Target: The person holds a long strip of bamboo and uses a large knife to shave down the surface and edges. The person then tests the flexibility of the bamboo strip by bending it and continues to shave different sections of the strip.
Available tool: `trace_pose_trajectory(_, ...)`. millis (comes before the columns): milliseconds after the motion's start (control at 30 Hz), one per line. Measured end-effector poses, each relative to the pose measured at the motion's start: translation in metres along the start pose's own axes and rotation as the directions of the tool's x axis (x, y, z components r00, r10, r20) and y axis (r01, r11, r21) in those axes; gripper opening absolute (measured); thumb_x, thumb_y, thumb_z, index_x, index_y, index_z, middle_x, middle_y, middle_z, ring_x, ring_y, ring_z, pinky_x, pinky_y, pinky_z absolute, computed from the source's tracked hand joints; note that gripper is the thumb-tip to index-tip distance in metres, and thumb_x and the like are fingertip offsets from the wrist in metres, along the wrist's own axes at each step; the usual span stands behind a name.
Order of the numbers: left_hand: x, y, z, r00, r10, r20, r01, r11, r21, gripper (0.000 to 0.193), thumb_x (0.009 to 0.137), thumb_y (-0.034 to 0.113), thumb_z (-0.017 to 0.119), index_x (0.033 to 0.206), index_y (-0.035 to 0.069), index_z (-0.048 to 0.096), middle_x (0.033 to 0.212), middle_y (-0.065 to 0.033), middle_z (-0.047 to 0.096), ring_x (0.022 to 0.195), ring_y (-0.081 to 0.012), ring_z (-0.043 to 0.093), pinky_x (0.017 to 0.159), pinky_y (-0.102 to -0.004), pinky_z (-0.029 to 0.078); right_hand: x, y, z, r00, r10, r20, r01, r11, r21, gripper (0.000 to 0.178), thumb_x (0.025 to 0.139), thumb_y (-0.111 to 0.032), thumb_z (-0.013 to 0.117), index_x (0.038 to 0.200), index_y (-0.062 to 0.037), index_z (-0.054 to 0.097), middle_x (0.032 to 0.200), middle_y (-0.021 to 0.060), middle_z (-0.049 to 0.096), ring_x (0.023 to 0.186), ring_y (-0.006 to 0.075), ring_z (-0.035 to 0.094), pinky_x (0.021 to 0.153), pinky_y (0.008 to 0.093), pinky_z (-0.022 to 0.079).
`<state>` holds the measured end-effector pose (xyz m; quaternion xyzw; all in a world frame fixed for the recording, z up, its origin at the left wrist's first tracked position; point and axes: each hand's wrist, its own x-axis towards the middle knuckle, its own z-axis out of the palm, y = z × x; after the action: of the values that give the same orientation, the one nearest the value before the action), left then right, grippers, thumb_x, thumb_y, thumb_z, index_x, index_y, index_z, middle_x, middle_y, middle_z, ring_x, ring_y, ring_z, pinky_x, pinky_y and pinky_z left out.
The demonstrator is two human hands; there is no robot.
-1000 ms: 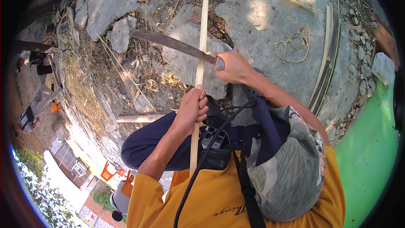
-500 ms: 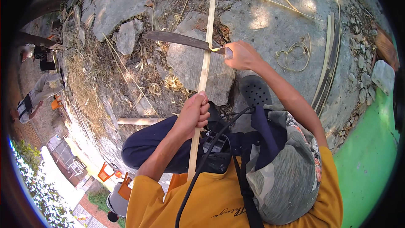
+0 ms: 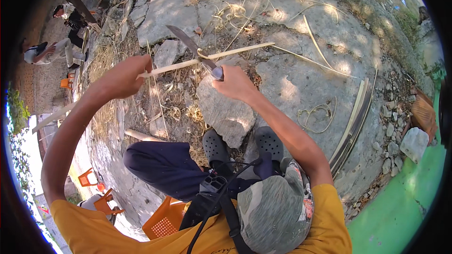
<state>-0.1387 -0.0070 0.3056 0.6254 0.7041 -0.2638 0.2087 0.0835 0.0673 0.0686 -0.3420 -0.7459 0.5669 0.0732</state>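
My left hand (image 3: 131, 76) is closed around a long, pale bamboo strip (image 3: 176, 66). The strip slants up to the right over the ground, and its other end trails behind my left forearm. In my right hand (image 3: 234, 83) is the handle of a machete (image 3: 186, 43). Its dark blade crosses the strip at an angle, tip pointing up and left. A thin curled shaving (image 3: 202, 54) stands where blade and strip meet.
Cracked stone slabs (image 3: 226, 108) lie below, with thin curly shavings (image 3: 233, 11) farther out. Several long strips (image 3: 351, 124) rest at the right, near rubble and a green surface (image 3: 400, 202). Two people (image 3: 44, 52) are at far left. Orange chairs (image 3: 162, 218) stand lower left.
The strip has swung from nearly upright to a slant. My left hand has moved up and left, and my right hand has shifted left and down with the machete. The view has shifted.
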Motion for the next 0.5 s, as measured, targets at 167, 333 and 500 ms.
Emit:
trace_pose_trajectory(167, -0.034, 0.06, -0.113, 0.881, 0.231, -0.414, -0.048, 0.912, 0.407, 0.01, 0.094, 0.004, 0.06, 0.102, 0.007, 0.055, 0.097, -0.0101, 0.063, 0.101, -0.0303, 0.062, 0.1, -0.0465, 0.042, -0.011, -0.038, -0.049, 0.999, -0.012, -0.049, 0.028, 0.936, 0.351, 0.026, 0.086, -0.024, 0.065, 0.076, -0.0019, 0.055, 0.061, 0.0078, 0.058, 0.055, 0.0213, 0.058, 0.057, 0.0398, 0.044)
trace_pose_trajectory(333, -0.025, 0.127, -0.137, 0.361, 0.808, -0.465, 0.065, 0.476, 0.877, 0.026, 0.101, 0.015, 0.058, 0.078, 0.006, 0.048, 0.067, -0.0044, 0.05, 0.065, -0.0208, 0.055, 0.077, -0.039, 0.045, -0.062, -0.044, -0.098, 1.0, 0.014, 0.006, -0.014, 0.735, 0.678, 0.016, 0.09, -0.014, 0.061, 0.078, -0.0079, 0.053, 0.061, -0.0012, 0.05, 0.05, 0.0098, 0.048, 0.05, 0.0298, 0.038)
trace_pose_trajectory(500, 0.013, 0.137, -0.138, -0.012, 0.92, -0.392, 0.147, 0.39, 0.909, 0.043, 0.08, 0.023, 0.084, 0.12, 0.017, 0.069, 0.122, -0.0011, 0.068, 0.126, -0.0134, 0.059, 0.125, -0.0582, 0.009, -0.092, -0.032, -0.112, 0.984, 0.117, 0.132, -0.174, 0.535, 0.827, 0.015, 0.085, -0.007, 0.059, 0.098, -0.0052, 0.052, 0.067, 0.0003, 0.048, 0.05, 0.0091, 0.044, 0.046, 0.0262, 0.035)
